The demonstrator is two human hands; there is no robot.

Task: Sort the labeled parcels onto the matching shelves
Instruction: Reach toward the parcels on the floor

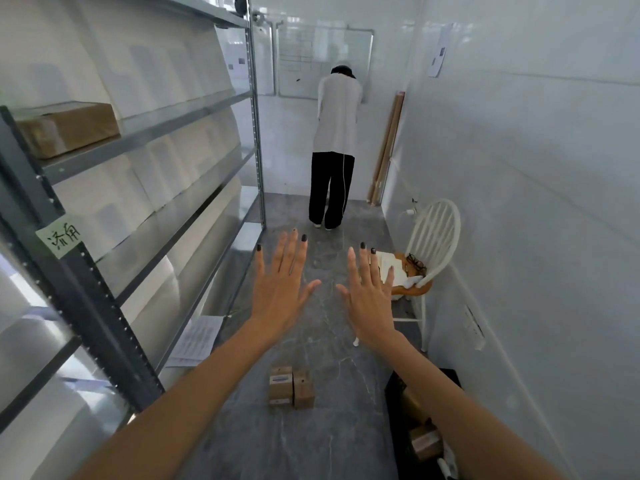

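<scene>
Two small brown cardboard parcels (292,388) stand side by side, touching, on the grey marbled floor (311,445). They sit below both hands, between the two forearms. Neither is picked up yet, and they are probably next to be sorted. The left one has a white label, too small to read. More brown boxes (425,441) lie in a black bin (394,396) under the right forearm, likely the supply. One larger brown cardboard box (65,128) already lies on an upper shelf, high and far left of the left hand.

The left hand (282,289) and right hand (369,296) are flat, palms down, with fingers spread. The thumbs are near each other but apart, and the hands hold nothing in mid-air. It reads as a ready pose, not a reach.

A grey metal shelving rack (104,306) runs along the left of the left hand. Its shelf fronts open onto the aisle, so parcels can go in sideways. A green paper tag with handwritten characters (62,235) sits on the near upright, presumably naming a shelf.

The aisle is narrow. A white spindle-back chair with a wooden seat (433,244) sits just right of the right hand and pinches the passage. A person in a white top and black trousers (334,133) stands beyond the fingertips at the far end. A printed sheet (199,337) lies low, left of the left forearm. The best room to move is the floor strip between rack and chair.
</scene>
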